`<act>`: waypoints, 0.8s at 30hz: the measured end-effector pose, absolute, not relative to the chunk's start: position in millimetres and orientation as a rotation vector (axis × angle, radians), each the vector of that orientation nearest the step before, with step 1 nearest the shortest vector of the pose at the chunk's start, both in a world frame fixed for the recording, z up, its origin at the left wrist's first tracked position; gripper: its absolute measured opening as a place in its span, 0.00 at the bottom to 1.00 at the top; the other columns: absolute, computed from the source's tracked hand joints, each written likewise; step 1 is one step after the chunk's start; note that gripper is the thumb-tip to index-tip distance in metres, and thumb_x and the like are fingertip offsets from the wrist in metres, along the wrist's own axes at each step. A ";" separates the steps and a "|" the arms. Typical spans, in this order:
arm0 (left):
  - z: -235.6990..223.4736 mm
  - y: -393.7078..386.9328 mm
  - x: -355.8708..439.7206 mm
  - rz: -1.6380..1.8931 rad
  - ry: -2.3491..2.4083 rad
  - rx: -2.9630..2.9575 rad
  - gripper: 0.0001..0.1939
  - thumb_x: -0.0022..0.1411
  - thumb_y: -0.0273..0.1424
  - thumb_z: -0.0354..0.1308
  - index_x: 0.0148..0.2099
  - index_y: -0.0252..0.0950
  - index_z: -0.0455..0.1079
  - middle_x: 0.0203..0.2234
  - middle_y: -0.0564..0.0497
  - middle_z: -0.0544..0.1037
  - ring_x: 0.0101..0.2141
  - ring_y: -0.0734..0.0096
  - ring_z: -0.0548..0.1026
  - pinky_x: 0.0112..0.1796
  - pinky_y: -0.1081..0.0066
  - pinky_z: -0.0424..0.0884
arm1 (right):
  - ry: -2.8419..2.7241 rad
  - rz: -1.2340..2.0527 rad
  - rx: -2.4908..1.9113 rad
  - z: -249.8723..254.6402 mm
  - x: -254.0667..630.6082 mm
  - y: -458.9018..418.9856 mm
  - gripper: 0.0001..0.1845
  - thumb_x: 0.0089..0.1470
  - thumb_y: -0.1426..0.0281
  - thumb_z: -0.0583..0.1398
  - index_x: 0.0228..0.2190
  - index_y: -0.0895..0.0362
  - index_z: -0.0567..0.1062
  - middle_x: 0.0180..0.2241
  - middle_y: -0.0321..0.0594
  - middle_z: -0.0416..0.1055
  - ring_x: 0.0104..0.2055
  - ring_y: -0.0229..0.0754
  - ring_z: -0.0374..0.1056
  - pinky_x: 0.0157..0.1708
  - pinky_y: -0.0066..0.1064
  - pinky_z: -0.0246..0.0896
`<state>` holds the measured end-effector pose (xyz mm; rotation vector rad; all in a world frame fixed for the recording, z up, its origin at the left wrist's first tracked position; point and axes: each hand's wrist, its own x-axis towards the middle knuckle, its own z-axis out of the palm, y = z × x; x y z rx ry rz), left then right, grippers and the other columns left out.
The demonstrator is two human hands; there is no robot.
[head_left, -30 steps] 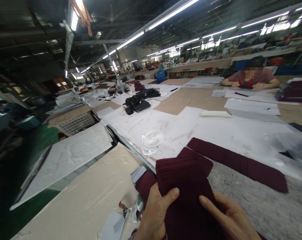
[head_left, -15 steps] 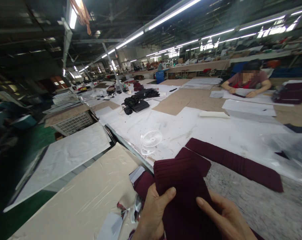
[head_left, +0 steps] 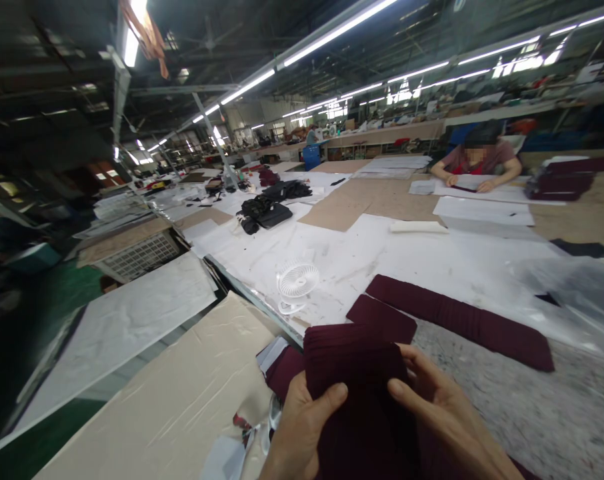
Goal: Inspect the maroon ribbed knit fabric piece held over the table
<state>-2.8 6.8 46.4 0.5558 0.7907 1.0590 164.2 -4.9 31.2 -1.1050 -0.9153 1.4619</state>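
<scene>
A stack of maroon fabric pieces (head_left: 362,400) is held up in front of me, its layered edges showing at the top. My left hand (head_left: 302,420) grips its left side, thumb across the front face. On the right side, my right hand (head_left: 432,407) holds it with the thumb in front and fingers behind. Just beyond the stack, a shorter maroon piece (head_left: 382,317) lies on the table, and a long maroon fabric strip (head_left: 457,320) stretches to the right. Left of my left hand sits another maroon bundle (head_left: 286,369) with grey-white pieces.
A small white fan (head_left: 298,281) stands on the white-covered table (head_left: 352,260). Dark folded garments (head_left: 269,207) lie farther back. At the right are clear plastic (head_left: 577,287) and a co-worker (head_left: 477,160) handling fabric across the table. A cream-covered surface (head_left: 182,387) is at left.
My right hand has shifted up along the stack's right edge, with more fingers showing behind it. The left hand keeps its hold. The view has turned slightly right.
</scene>
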 end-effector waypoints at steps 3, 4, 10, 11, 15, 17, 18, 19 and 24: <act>45.6 8.5 -0.7 1.100 0.823 0.524 0.16 0.47 0.26 0.67 0.41 0.33 0.76 0.33 0.45 0.83 0.40 0.56 0.79 0.47 0.59 0.71 | -0.839 1.438 -1.144 26.0 154.2 -10.1 0.17 0.46 0.60 0.66 0.40 0.51 0.76 0.41 0.41 0.78 0.45 0.51 0.73 0.46 0.43 0.69; 45.4 8.8 0.3 1.109 0.832 0.514 0.17 0.46 0.26 0.68 0.41 0.33 0.76 0.33 0.45 0.83 0.40 0.55 0.79 0.47 0.58 0.71 | -0.810 1.413 -1.182 24.6 151.4 -11.1 0.18 0.46 0.59 0.66 0.39 0.52 0.76 0.41 0.41 0.78 0.44 0.52 0.73 0.46 0.43 0.69; 44.6 7.5 4.3 1.116 0.826 0.504 0.19 0.45 0.27 0.68 0.43 0.34 0.75 0.34 0.45 0.83 0.41 0.55 0.78 0.46 0.59 0.71 | -0.686 1.337 -1.279 17.4 142.8 -11.4 0.23 0.44 0.56 0.66 0.41 0.54 0.77 0.41 0.42 0.79 0.44 0.54 0.73 0.47 0.45 0.69; 44.0 7.2 4.1 1.108 0.817 0.506 0.19 0.45 0.27 0.68 0.43 0.34 0.75 0.34 0.45 0.83 0.40 0.55 0.78 0.46 0.59 0.71 | -0.680 1.337 -1.271 15.7 142.1 -11.3 0.23 0.45 0.56 0.66 0.42 0.53 0.77 0.42 0.42 0.79 0.44 0.54 0.73 0.47 0.44 0.69; 41.3 7.1 2.1 1.101 0.787 0.501 0.18 0.46 0.26 0.68 0.42 0.34 0.76 0.33 0.45 0.83 0.39 0.57 0.79 0.46 0.60 0.71 | -0.689 1.349 -1.260 7.3 141.7 -9.9 0.21 0.47 0.56 0.64 0.43 0.52 0.76 0.40 0.40 0.79 0.43 0.53 0.74 0.44 0.43 0.70; 40.5 7.7 0.5 1.116 0.791 0.491 0.18 0.46 0.26 0.68 0.43 0.35 0.76 0.32 0.46 0.83 0.38 0.58 0.79 0.45 0.61 0.71 | -0.811 1.274 -1.277 4.7 145.0 -7.6 0.18 0.49 0.58 0.63 0.42 0.51 0.75 0.42 0.41 0.77 0.44 0.52 0.73 0.43 0.42 0.71; 40.3 8.0 -0.5 1.120 0.798 0.493 0.18 0.46 0.26 0.67 0.43 0.36 0.76 0.32 0.47 0.83 0.37 0.59 0.79 0.45 0.61 0.71 | -0.914 1.177 -1.290 4.8 147.8 -6.1 0.17 0.50 0.59 0.63 0.41 0.51 0.74 0.45 0.41 0.75 0.46 0.52 0.71 0.43 0.42 0.70; 40.3 8.3 -1.5 1.114 0.810 0.500 0.17 0.47 0.26 0.67 0.42 0.36 0.76 0.32 0.47 0.83 0.37 0.60 0.79 0.44 0.62 0.71 | -1.036 1.041 -1.300 5.9 151.0 -4.6 0.15 0.50 0.61 0.62 0.41 0.49 0.74 0.48 0.41 0.72 0.50 0.52 0.68 0.45 0.42 0.68; 37.4 8.3 -6.2 0.989 0.812 0.629 0.13 0.49 0.28 0.66 0.41 0.35 0.76 0.30 0.47 0.82 0.34 0.63 0.78 0.40 0.66 0.70 | -1.623 0.485 -1.267 24.3 165.1 1.5 0.15 0.52 0.66 0.62 0.43 0.42 0.70 0.60 0.37 0.53 0.63 0.53 0.48 0.57 0.55 0.51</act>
